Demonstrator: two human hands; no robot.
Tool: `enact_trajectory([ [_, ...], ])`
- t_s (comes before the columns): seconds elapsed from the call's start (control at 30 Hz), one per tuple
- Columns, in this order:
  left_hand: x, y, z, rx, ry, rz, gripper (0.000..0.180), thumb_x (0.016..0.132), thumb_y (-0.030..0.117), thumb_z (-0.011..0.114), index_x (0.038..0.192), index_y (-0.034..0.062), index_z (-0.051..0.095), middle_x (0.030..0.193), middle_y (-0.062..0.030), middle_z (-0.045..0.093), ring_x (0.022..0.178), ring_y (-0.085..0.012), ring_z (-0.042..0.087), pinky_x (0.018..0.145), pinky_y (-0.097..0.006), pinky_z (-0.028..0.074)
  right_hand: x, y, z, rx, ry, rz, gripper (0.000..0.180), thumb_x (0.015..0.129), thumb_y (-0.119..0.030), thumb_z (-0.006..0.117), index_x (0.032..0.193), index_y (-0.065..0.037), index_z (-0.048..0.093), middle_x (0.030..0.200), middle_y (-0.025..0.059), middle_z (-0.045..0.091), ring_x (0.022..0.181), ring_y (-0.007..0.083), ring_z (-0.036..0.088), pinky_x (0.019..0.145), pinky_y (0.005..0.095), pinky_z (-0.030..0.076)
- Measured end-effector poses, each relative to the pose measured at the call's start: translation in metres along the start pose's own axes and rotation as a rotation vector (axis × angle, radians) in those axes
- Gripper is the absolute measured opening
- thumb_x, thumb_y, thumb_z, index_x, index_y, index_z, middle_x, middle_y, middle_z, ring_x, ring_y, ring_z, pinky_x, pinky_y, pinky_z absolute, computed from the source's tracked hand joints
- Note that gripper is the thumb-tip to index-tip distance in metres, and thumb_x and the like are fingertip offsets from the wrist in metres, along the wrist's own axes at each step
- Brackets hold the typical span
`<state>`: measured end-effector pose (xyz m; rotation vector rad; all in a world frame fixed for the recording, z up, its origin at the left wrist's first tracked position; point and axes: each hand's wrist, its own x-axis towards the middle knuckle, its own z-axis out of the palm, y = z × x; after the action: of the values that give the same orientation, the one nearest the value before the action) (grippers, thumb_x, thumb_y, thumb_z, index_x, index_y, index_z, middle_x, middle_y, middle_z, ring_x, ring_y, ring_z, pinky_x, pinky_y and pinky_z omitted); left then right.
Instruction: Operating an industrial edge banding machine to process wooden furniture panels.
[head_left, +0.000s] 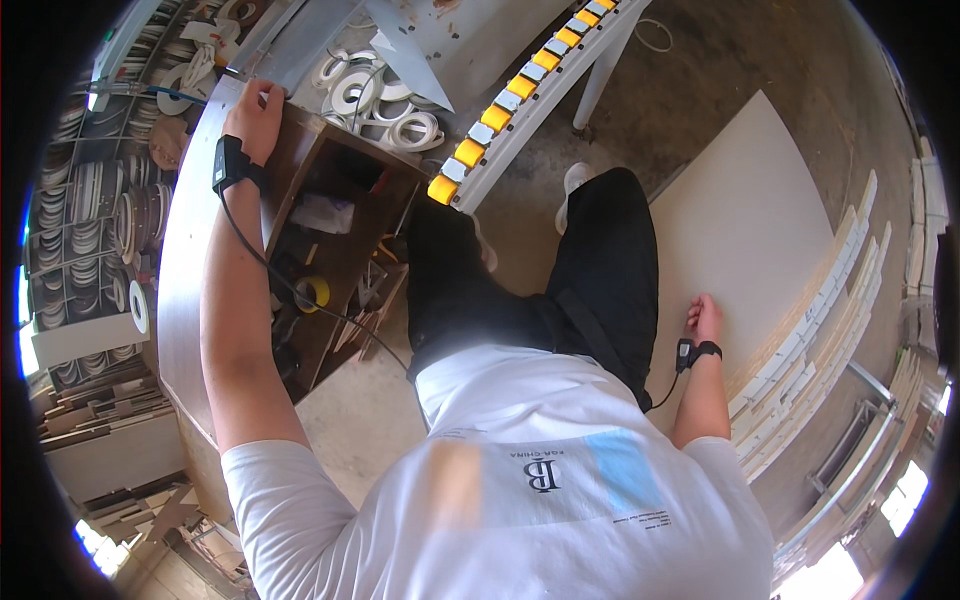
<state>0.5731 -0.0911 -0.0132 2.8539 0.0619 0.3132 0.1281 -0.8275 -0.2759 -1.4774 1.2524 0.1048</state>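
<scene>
My left hand [256, 118] is stretched out to the far corner of a brown wooden cabinet top [185, 250], its fingers curled over the edge there. A black strap with a cable runs around that wrist. My right hand [705, 318] hangs low at my side, fingers loosely curled, touching or just above a large white board [750, 220] that leans over the floor. It holds nothing that I can see. My legs in black trousers stand between the cabinet and the board.
The open cabinet shelf [330, 240] holds a yellow tape roll [314, 293] and loose tools. White edge-band rolls [380, 100] lie behind it. A roller conveyor with yellow and grey wheels [520, 85] runs diagonally. Stacked white panels [830, 310] stand at the right.
</scene>
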Motion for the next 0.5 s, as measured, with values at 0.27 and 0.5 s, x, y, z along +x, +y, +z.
enact_trajectory([
  [0.27, 0.0033, -0.0011, 0.0022, 0.008, -0.006, 0.001, 0.035, 0.101, 0.046, 0.060, 0.118, 0.0170, 0.071, 0.097, -0.0167, 0.075, 0.095, -0.0399, 0.073, 0.085, -0.047, 0.056, 0.0057, 0.0052, -0.0023, 0.005, 0.002, 0.013, 0.029, 0.098, -0.039, 0.060, 0.085, -0.014, 0.068, 0.063, -0.0027, 0.060, 0.045, 0.0087, 0.049, 0.044, 0.0266, 0.036],
  [0.5, -0.0008, 0.0005, 0.0002, 0.009, 0.001, 0.002, 0.035, 0.101, 0.046, 0.060, 0.116, 0.0167, 0.071, 0.096, -0.0164, 0.075, 0.094, -0.0392, 0.073, 0.084, -0.046, 0.056, 0.0016, 0.0016, 0.0018, -0.004, 0.025, -0.006, 0.031, 0.099, -0.040, 0.059, 0.084, -0.014, 0.067, 0.063, -0.0028, 0.061, 0.045, 0.0087, 0.049, 0.044, 0.0264, 0.037],
])
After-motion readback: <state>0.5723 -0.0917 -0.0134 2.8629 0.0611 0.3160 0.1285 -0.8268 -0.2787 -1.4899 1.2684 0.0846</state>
